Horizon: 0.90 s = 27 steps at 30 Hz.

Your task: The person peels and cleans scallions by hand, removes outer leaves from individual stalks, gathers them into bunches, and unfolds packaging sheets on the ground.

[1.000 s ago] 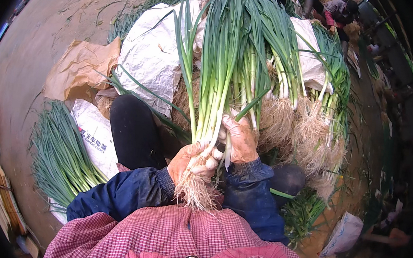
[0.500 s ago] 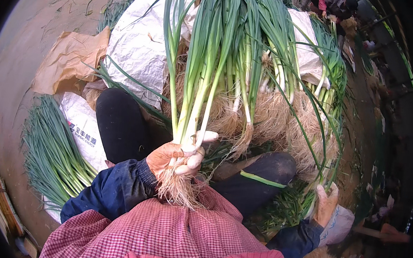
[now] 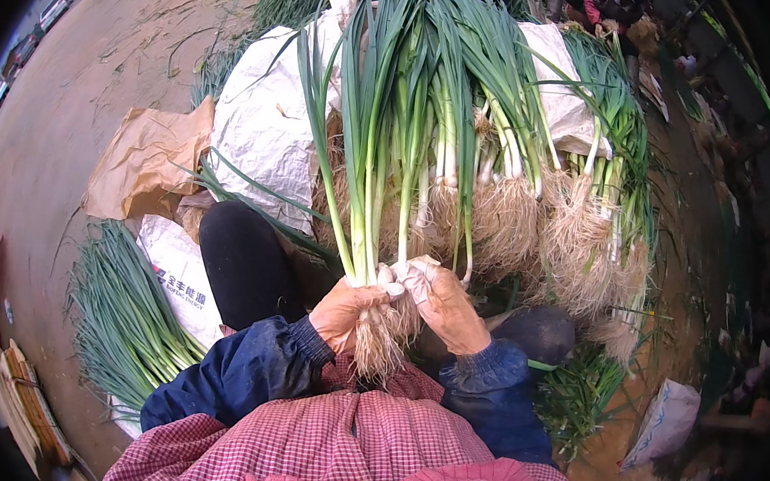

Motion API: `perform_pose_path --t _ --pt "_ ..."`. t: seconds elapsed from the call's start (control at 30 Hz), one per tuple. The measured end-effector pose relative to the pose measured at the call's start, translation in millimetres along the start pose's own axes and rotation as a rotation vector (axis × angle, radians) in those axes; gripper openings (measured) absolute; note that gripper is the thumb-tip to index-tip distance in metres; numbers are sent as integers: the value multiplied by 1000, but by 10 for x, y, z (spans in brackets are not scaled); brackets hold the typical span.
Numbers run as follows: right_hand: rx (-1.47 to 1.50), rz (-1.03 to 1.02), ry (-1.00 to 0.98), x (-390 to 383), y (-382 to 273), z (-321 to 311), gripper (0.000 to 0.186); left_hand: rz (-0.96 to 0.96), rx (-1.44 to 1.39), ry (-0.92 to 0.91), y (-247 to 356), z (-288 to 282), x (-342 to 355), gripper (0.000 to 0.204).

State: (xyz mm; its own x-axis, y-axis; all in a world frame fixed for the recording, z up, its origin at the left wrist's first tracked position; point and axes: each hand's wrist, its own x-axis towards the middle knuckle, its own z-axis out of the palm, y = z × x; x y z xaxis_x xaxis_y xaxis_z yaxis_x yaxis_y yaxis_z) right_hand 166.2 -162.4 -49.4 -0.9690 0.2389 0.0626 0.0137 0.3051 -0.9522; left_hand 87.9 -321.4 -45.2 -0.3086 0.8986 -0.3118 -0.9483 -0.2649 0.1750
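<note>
In front of my lap my left hand (image 3: 347, 310) is closed round the white bases of a small bunch of green onions (image 3: 367, 211). Their pale, stringy roots (image 3: 378, 345) hang below my fist, while the long leaves point away from me. My right hand (image 3: 443, 305) is right beside it, fingers pinched at the base of another green onion (image 3: 405, 206). The two hands' fingertips nearly touch, so the exact grip is partly hidden. Both hands wear pale, soiled coverings.
Just beyond my hands lies a big heap of rooted green onions (image 3: 507, 205), partly over white sacking (image 3: 268, 111). At my left, a neat pile of green onions (image 3: 127, 314) rests on a printed sack (image 3: 182, 282). Trimmed leaves (image 3: 582, 391) lie by my right knee. Another person (image 3: 611, 8) is far right.
My right hand has come from the far lower right, where it gripped a long leafy piece, to the middle beside my left hand. The left hand keeps its bunch. The view has shifted slightly.
</note>
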Motion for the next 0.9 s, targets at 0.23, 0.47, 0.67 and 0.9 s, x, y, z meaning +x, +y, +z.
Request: perform_pose_path --t 0.23,0.47,0.67,0.9 --pt "-87 61 358 468 119 143 23 34 78 118 57 51 70 14" --pt "414 243 513 -6 -596 -189 28 116 148 184 88 130 -20 12" --pt "794 295 28 875 -145 -119 20 -29 102 28 152 229 -67 16" --pt "829 261 356 -34 -57 151 18 -113 -170 -79 42 76 12 22"
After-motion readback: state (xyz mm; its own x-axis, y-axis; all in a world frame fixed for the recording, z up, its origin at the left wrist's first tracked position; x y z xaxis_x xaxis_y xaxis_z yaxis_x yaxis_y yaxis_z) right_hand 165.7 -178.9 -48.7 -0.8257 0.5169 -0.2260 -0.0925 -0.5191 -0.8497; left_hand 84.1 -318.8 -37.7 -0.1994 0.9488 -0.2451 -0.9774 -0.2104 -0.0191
